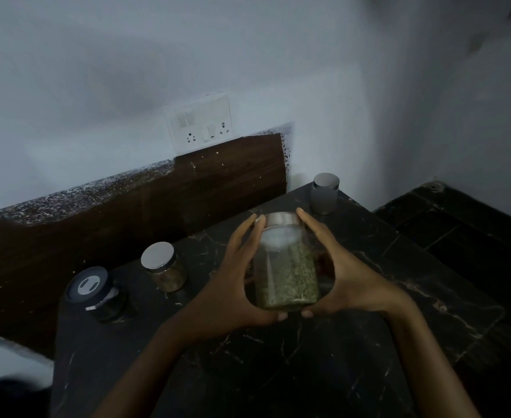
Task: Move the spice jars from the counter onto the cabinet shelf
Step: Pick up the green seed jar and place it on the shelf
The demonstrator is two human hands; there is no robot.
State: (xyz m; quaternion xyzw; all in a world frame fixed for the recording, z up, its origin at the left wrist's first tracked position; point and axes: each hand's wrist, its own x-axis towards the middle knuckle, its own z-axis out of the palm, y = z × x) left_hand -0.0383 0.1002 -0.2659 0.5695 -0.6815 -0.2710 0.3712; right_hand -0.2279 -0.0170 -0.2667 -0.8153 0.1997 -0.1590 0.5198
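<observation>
Head view: nearest us lies the dark marble surface (308, 372). Above it our left hand (242, 276) and right hand (347, 276) wrap the herb jar (287, 273) from both sides, fingers curled round the glass. We cannot tell whether its base is off the surface. Smooth glass could slip if we loosen our hold while lifting. Beyond stand the dark-lidded jar (97, 294), the brown jar (165, 268) and the frosted jar (325, 193); a careless sweep could topple them. No cabinet shelf shows.
</observation>
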